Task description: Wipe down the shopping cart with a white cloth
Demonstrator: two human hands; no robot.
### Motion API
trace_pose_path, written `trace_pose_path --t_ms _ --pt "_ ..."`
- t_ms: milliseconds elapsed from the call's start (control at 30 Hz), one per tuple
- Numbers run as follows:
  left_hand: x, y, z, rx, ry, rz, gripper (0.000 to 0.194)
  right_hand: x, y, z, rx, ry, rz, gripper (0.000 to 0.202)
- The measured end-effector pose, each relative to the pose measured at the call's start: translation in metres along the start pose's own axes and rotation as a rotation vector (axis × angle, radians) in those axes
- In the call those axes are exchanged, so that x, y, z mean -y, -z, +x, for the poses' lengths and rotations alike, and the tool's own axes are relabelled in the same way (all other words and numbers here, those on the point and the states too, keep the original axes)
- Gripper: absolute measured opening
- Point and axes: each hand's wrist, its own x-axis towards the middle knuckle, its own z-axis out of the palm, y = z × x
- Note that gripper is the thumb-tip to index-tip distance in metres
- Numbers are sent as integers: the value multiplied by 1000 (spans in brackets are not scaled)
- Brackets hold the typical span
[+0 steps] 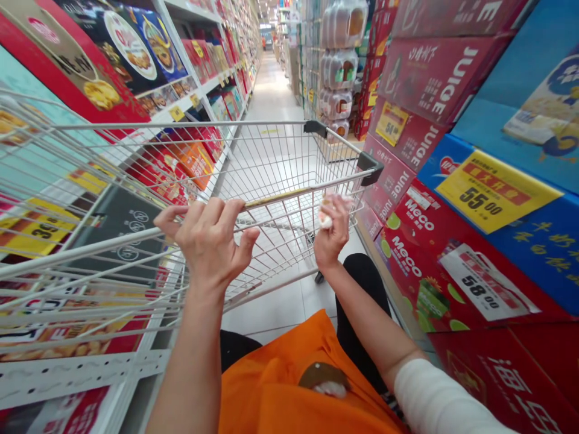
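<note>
1. Head view — the left grip [208, 238] has its fingers hooked over the near rail [275, 198] of a wire shopping cart [370, 169], with the thumb held away from them on the right. It appears to be gripping the cart.

2. The right grip [332, 238] is closed around a crumpled pink-and-white item [326, 218], near the cart's right end. Whether this hand also touches the wire is unclear, and the item is too blurred to name.

3. The cart lies at a slant in front of the person, between white shelving [210, 85] at left and stacked drink boxes [418, 72] at right. Its right end is near the stacks, though contact cannot be judged. Beyond it, the aisle floor [274, 84] runs far ahead.

4. The step in hand looks like steadying or guiding the cart by one hand, the other being taken up with the small item. That is a judgement from the hand positions; a single view cannot show whether the wheels are rolling.

5. Any further push or turn would call for a firm left hold and a check on both ends of the cart, since the aisle looks narrow here. The right fingers could add a second hold only if they kept the item tucked or let it go — otherwise, steering would rest mainly on the left.
</note>
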Motion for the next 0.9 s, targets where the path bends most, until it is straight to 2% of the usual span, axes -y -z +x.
trace_pose_path --t_ms 100,133,200,300,367,433,600,767,833,900 --pt "1 -1 0 -15 1 -35 66 14 7 -9 169 -24 171 26" --pt "0 -1 0 -22 11 -55 66 13 8 -8 178 -51 232 29" --pt "-2 -1 0 -29 28 -77 65 3 7 1 108 -109 293 36" --pt "-4 0 -1 -37 8 -47 66 -21 2 14 -73 -121 202 34" --pt "-4 0 -1 -51 -9 -21 67 -33 1 15 -117 -62 111 24" --pt "-4 -1 -2 -67 -12 -19 67 -37 1 7 -94 28 38 19" --pt "-4 -1 -1 -69 4 -40 68 -37 1 -17 12 202 -100 30" --pt "-4 -1 -1 -41 23 -74 66 -54 8 2 81 244 -180 31" --pt "-4 -1 -1 -36 31 -93 65 -50 9 5 54 241 -224 37" --pt "-4 -1 -1 -36 41 -93 64 -37 5 -4 37 209 -237 43"
